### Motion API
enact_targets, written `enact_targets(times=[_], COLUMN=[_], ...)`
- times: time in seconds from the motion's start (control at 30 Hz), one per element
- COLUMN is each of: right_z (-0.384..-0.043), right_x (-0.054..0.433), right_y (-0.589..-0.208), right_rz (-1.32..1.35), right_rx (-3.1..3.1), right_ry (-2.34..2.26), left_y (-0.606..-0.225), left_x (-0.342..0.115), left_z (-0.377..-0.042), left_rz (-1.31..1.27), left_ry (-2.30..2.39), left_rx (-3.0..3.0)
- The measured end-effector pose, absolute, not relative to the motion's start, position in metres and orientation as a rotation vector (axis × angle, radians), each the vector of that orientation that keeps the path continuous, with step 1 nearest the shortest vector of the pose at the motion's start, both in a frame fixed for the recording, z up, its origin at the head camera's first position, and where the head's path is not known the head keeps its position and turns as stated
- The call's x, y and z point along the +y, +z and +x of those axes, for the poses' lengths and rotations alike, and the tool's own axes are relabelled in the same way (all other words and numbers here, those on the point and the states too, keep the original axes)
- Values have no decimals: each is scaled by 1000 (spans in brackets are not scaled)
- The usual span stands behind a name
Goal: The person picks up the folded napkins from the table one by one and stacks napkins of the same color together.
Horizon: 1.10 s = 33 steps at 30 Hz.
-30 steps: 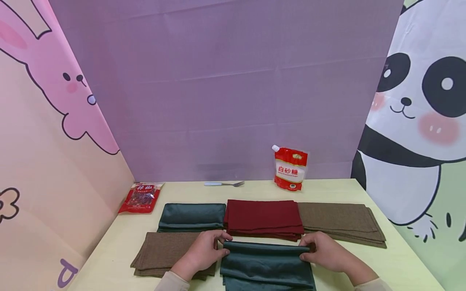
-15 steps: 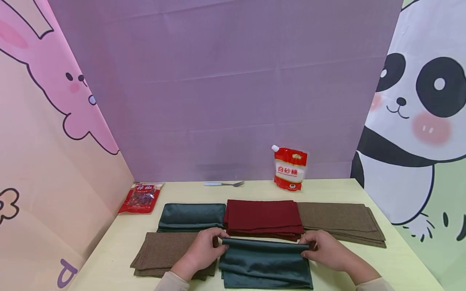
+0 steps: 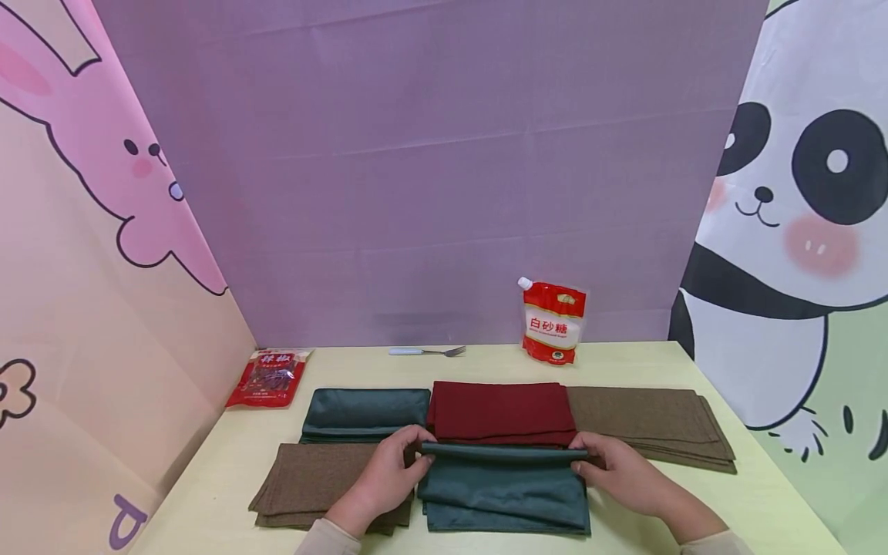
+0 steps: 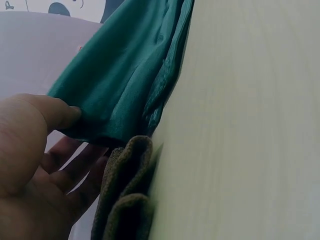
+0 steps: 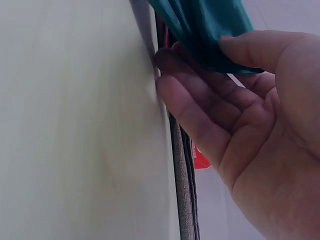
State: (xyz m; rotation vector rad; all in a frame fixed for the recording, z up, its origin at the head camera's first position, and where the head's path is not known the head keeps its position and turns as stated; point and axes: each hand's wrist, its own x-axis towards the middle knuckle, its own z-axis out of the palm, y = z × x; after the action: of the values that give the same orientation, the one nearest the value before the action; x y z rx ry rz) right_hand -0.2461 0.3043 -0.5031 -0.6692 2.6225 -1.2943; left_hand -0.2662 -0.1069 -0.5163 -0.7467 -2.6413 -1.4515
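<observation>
Head view: a person's left hand (image 3: 385, 473) and right hand (image 3: 617, 469) are pinching a green cloth (image 3: 502, 489) by its far corners, between the side edges of the tabletop (image 3: 763, 509), before a red cloth (image 3: 502, 411). Left wrist view: the thumb is pressing one corner near a brown cloth (image 4: 132, 200). Right wrist view: the other corner is being pinched.

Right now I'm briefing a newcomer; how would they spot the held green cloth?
On the table, find the red cloth, middle of the cloths' back row. The held green cloth is just in front. Unlike the other green cloth, it's pinched by left hand and right hand.
</observation>
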Motion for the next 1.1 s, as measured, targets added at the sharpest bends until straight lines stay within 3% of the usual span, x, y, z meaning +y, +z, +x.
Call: enact_targets(times=[0.33, 0.77, 1.1], right_z=[-244, -244, -244], right_x=[301, 298, 295], right_y=[-501, -501, -502], right_rz=[-532, -453, -433], right_rx=[2280, 2226, 2278], right_ry=[-1606, -1677, -1684], left_y=[-513, -514, -517], left_x=[-104, -103, -100], left_z=[-264, -264, -263], left_rz=[-778, -772, -769], left_ry=[-1623, -1606, -1848], left_rx=[-2629, -2679, -2654])
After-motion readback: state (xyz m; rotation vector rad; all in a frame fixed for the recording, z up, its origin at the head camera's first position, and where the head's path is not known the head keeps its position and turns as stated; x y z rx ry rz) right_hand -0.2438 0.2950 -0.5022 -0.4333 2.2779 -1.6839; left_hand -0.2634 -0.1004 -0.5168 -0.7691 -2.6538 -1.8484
